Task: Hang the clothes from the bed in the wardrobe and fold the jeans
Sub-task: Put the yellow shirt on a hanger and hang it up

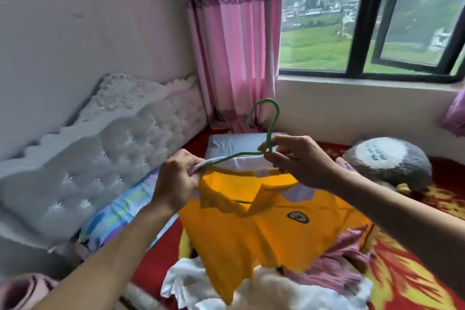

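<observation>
A yellow polo shirt (251,229) with a white-lined collar and a small chest badge hangs above the bed. A green wire hanger (273,118) sits partly inside its neck opening, hook pointing up. My left hand (173,184) pinches the shirt's collar at the left shoulder, against the hanger's arm. My right hand (299,161) grips the hanger at the base of its hook, by the collar. Under the shirt lie a white garment (183,282) and a pink one (337,259) on the red and yellow bedspread (407,267).
A white tufted headboard (100,158) runs along the left wall. A grey pillow (234,145) lies at the bed's far end below the pink curtain (234,40). A grey and white plush toy (387,161) sits at right under the window (364,20).
</observation>
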Demonstrator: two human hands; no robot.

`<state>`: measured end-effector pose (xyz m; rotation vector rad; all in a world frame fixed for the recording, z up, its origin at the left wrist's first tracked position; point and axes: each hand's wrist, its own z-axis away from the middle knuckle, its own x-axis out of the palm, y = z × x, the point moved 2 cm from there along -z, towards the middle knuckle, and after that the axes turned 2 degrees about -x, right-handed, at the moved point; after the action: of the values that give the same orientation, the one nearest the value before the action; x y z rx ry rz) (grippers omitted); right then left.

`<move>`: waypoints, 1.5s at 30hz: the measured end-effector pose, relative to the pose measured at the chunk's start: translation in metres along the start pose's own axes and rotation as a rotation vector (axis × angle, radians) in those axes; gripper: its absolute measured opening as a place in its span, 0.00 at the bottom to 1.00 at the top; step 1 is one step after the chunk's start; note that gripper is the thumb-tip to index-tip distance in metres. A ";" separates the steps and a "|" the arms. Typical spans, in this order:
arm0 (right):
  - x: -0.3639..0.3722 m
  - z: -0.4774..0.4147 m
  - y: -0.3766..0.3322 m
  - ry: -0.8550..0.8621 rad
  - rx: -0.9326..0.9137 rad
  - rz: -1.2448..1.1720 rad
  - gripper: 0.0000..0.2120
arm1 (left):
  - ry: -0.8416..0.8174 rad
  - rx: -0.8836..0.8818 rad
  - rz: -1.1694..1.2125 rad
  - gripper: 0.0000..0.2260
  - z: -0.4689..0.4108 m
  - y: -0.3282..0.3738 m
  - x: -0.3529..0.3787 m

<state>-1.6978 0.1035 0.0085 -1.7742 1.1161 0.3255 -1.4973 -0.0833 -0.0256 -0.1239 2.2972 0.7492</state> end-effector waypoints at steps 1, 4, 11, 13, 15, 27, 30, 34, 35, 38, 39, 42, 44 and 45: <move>0.003 0.002 -0.015 -0.020 -0.032 0.001 0.08 | 0.023 -0.017 -0.034 0.06 0.016 0.005 -0.015; 0.019 -0.001 -0.062 -0.132 -0.064 -0.037 0.08 | 0.048 -0.095 -0.123 0.11 0.064 0.018 -0.067; 0.105 0.003 -0.198 -0.454 -0.214 0.075 0.06 | 0.221 -0.255 -0.421 0.15 0.172 0.038 -0.217; 0.134 0.009 -0.236 -0.429 -0.222 -0.016 0.07 | 0.252 -0.313 -0.458 0.15 0.199 0.044 -0.247; 0.159 0.012 -0.271 -0.435 -0.199 -0.176 0.08 | 0.288 -0.413 -0.489 0.18 0.233 0.038 -0.280; 0.345 0.057 -0.521 -0.800 -0.092 -0.617 0.13 | 0.211 -1.106 -0.699 0.11 0.508 -0.023 -0.532; 0.394 0.059 -0.573 -0.802 -0.124 -0.573 0.15 | 0.207 -1.204 -0.689 0.13 0.563 -0.033 -0.584; 0.429 0.050 -0.637 -0.751 -0.097 -0.597 0.16 | 0.268 -1.267 -0.710 0.13 0.617 -0.053 -0.640; 0.436 0.047 -0.651 -0.729 -0.098 -0.611 0.16 | 0.281 -1.270 -0.710 0.13 0.626 -0.059 -0.650; 0.465 0.040 -0.696 -0.723 -0.118 -0.652 0.16 | 0.340 -1.287 -0.685 0.14 0.653 -0.084 -0.680; 0.478 0.038 -0.710 -0.723 -0.123 -0.663 0.16 | 0.356 -1.294 -0.675 0.13 0.661 -0.094 -0.688; 0.519 0.028 -0.744 -0.719 -0.081 -0.730 0.14 | 0.360 -1.294 -0.668 0.11 0.675 -0.125 -0.708; 0.551 0.016 -0.766 -0.720 -0.062 -0.769 0.13 | 0.364 -1.294 -0.685 0.10 0.675 -0.146 -0.726; 0.568 0.007 -0.778 -0.719 -0.057 -0.790 0.13 | 0.366 -1.291 -0.700 0.09 0.673 -0.156 -0.737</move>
<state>-0.7645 -0.1178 0.0984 -1.7749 -0.1170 0.4488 -0.4987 0.0681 -0.0099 -1.6214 1.4738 1.7315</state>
